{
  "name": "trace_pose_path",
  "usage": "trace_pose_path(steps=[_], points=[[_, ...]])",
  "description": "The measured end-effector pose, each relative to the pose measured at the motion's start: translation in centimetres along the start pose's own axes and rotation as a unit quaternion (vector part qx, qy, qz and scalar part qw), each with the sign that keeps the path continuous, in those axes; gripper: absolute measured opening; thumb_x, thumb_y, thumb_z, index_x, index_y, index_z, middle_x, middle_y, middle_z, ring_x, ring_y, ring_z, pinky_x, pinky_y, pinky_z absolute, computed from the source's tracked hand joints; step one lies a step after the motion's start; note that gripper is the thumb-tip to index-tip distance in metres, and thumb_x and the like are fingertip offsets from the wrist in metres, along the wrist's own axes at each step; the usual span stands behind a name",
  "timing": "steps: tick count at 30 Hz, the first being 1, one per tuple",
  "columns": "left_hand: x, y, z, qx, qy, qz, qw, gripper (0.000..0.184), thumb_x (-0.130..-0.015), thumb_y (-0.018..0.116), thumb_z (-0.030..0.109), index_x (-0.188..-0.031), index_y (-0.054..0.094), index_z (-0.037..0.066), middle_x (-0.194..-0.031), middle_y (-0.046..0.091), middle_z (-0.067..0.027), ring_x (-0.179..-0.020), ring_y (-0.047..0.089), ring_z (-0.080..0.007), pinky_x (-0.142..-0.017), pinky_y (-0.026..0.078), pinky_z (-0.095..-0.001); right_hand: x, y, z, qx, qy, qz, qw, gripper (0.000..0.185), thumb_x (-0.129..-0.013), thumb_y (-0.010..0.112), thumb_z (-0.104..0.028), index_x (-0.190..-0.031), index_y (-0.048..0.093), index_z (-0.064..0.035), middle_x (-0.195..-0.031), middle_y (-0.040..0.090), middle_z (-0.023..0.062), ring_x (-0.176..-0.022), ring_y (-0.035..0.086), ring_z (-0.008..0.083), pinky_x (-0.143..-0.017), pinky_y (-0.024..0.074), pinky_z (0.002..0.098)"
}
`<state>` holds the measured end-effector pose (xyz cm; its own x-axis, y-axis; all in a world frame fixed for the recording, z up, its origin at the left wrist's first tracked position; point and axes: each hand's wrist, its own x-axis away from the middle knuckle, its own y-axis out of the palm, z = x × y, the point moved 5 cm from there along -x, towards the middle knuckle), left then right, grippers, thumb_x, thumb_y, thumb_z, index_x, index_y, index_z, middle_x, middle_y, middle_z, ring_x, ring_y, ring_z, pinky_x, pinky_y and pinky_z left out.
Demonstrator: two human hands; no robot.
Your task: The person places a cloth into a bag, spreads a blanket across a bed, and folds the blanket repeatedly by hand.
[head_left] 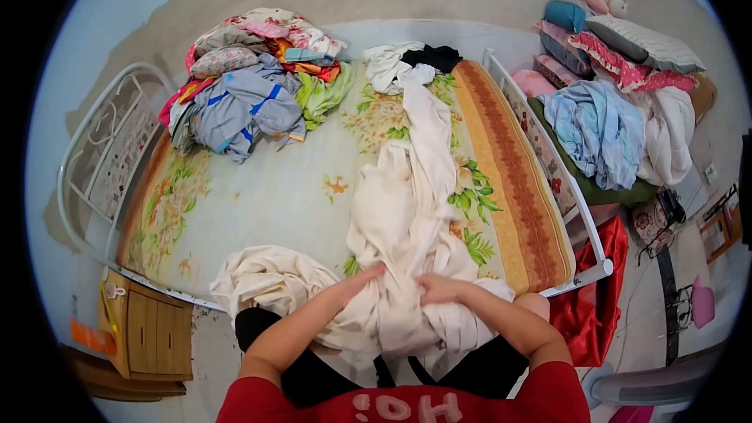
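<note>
1. From my remote feed, the long cream-white cloth [384, 207] runs from just before 1 o'clock, down past the centre, to 6 o'clock, lying bunched over the near edge of the bed.
2. I read the bare left hand [356, 286], just past 6 o'clock, with its fingers against a fold of that cloth; I cannot tell whether they close on it.
3. At 5 o'clock the bare right hand [440, 288] is curled narrow, holding a gathered bit of the same cloth.
4. Beneath is a pale, flower-patterned mattress [266, 196] with an orange-brown border, set in a white metal bed frame [599, 269].
5. At 1 o'clock I see a crumpled black cloth [432, 58] touching the cream cloth's far end.
6. Between 10 and 11 o'clock sits a heap of multicoloured clothes [251, 102].
7. A shiny red fabric [595, 298] hangs at 4 o'clock; a yellow-brown wooden cabinet [157, 337] stands at 8.
</note>
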<state>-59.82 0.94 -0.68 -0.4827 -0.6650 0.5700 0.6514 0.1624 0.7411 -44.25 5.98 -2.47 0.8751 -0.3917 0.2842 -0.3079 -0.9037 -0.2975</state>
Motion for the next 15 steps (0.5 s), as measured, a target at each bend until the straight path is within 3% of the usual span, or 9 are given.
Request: trace_pose_path(steps=[3,5,7,9,10,11,12,14,15], points=[[0.6,-1.9,-1.8,-0.234,-0.023,0.063,0.970,0.045,-0.087,0.054,0.026,-0.124,0.047,0.002,-0.120,0.053,-0.0148,-0.100,0.058,-0.0242,-0.087,0.047,-0.0360,1.3,1.9,-1.9,-0.028,0.045,-0.103,0.993,0.041,-0.069,0.068,-0.017,-0.107,0.061,-0.0009,-0.105,0.064,0.0093,-0.099,0.056,0.0156,-0.089,0.0406,0.0277],[0.1,-3.6,2.4,-0.361,0.081,0.088,0.925,0.045,-0.087,0.054,0.029,-0.122,0.048,0.002,-0.120,0.053,-0.0140,-0.099,0.058,-0.0236,-0.086,0.047,-0.0354,1.7,0.9,-3.3,-0.030,0.063,-0.133,0.989,0.044,-0.071,0.069,-0.025,-0.107,0.061,-0.0012,-0.102,0.064,0.0089,-0.097,0.056,0.0152,-0.088,0.0410,0.0275],[-0.4,-4.0,8.6,-0.476,0.185,0.110,0.853,0.045,-0.087,0.054,0.031,-0.121,0.050,0.002,-0.119,0.054,-0.0133,-0.098,0.058,-0.0230,-0.085,0.048,-0.0347,1.6,-5.0,-5.3,0.126,0.148,0.041,0.980,0.046,-0.072,0.068,-0.037,-0.102,0.064,-0.0027,-0.116,0.057,0.0129,-0.105,0.052,0.0227,-0.094,0.0366,0.0351],[0.8,-0.1,18.4,-0.451,0.293,0.149,0.830,0.038,-0.087,0.053,0.030,-0.114,0.053,0.004,-0.113,0.056,-0.0114,-0.095,0.058,-0.0220,-0.082,0.048,-0.0354,-0.3,-15.6,-7.0,0.232,0.072,0.164,0.956,0.044,-0.076,0.064,-0.043,-0.083,0.065,0.0000,-0.098,0.059,0.0188,-0.091,0.056,0.0244,-0.081,0.0441,0.0390],[2.2,3.2,24.5,-0.371,0.355,0.167,0.842,0.031,-0.087,0.053,0.028,-0.108,0.055,0.006,-0.108,0.057,-0.0099,-0.092,0.058,-0.0212,-0.080,0.049,-0.0365,-0.1,-21.7,-7.5,-0.028,-0.018,0.321,0.946,0.037,-0.077,0.066,-0.036,-0.088,0.064,-0.0009,-0.091,0.060,0.0151,-0.080,0.057,0.0205,-0.071,0.0469,0.0339],[3.6,6.4,30.5,-0.296,0.417,0.178,0.841,0.025,-0.086,0.052,0.026,-0.103,0.057,0.008,-0.103,0.058,-0.0084,-0.089,0.059,-0.0205,-0.078,0.050,-0.0375,0.5,-27.4,-8.0,-0.247,-0.178,0.425,0.852,0.032,-0.078,0.068,-0.029,-0.093,0.062,-0.0017,-0.084,0.061,0.0113,-0.069,0.059,0.0166,-0.061,0.0498,0.0289],[5.5,9.9,34.6,-0.145,0.568,0.103,0.803,0.028,-0.085,0.056,0.023,-0.105,0.055,0.004,-0.103,0.058,-0.0090,-0.089,0.059,-0.0207,-0.077,0.050,-0.0361,3.0,-30.8,-10.9,-0.376,-0.262,0.475,0.751,0.037,-0.077,0.070,-0.020,-0.106,0.057,-0.0008,-0.097,0.060,0.0109,-0.079,0.058,0.0164,-0.067,0.0496,0.0296],[9.4,15.0,38.1,-0.072,0.646,-0.057,0.758,0.043,-0.081,0.064,0.030,-0.109,0.052,0.000,-0.100,0.059,-0.0094,-0.090,0.060,-0.0216,-0.077,0.050,-0.0329,7.6,-34.3,-13.8,-0.254,-0.358,0.661,0.609,0.050,-0.076,0.071,-0.019,-0.117,0.049,0.0007,-0.110,0.055,0.0102,-0.090,0.056,0.0175,-0.075,0.0477,0.0293],[9.0,14.4,39.6,-0.070,0.649,-0.060,0.755,0.043,-0.081,0.064,0.030,-0.109,0.052,0.000,-0.100,0.059,-0.0094,-0.090,0.060,-0.0216,-0.077,0.050,-0.0329,8.0,-35.0,-13.6,-0.250,-0.362,0.660,0.609,0.050,-0.076,0.071,-0.019,-0.117,0.049,0.0007,-0.110,0.055,0.0102,-0.090,0.056,0.0175,-0.075,0.0477,0.0293]])
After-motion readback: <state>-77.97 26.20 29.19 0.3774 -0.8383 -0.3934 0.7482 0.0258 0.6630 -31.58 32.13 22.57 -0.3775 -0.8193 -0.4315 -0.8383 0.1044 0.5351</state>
